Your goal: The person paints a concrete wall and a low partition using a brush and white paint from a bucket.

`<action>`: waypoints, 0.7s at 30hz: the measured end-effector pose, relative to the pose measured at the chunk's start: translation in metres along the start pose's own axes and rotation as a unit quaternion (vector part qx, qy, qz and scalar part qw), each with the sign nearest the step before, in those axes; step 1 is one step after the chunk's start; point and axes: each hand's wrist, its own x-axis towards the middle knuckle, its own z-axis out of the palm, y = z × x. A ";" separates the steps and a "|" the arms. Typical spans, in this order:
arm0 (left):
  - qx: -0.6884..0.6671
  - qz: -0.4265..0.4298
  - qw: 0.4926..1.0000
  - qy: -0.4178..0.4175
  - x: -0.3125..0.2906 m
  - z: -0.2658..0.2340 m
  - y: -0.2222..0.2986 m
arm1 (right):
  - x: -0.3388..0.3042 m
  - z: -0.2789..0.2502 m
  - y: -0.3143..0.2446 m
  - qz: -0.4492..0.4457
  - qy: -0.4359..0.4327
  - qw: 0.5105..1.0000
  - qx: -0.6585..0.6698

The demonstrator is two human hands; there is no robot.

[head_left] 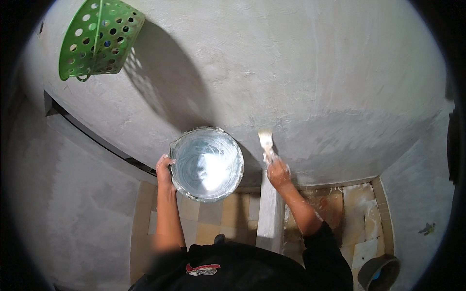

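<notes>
My left hand [165, 168] grips the left rim of a round bucket [191, 169], holding it up in front of me. White paint coats the inside of the bucket, and a bright glare lies on its bottom. In my right hand [277, 170] is a paintbrush [265, 139], its pale bristles pointing up toward the grey wall [310, 87]. Whether the bristles touch the wall I cannot tell. White smears mark my fingers and right forearm. The wall is darker low down on the right and lighter above.
A green perforated basket [97, 43] hangs on the wall at upper left. Between two tiled floor areas stands a low white divider [269, 213]. The tiles [364, 213] at right carry white splashes. A dark bucket [381, 272] sits at lower right.
</notes>
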 end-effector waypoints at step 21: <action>-0.046 -0.047 0.998 0.007 0.006 -0.014 -0.007 | 0.000 0.018 0.012 0.124 -0.185 0.974 0.034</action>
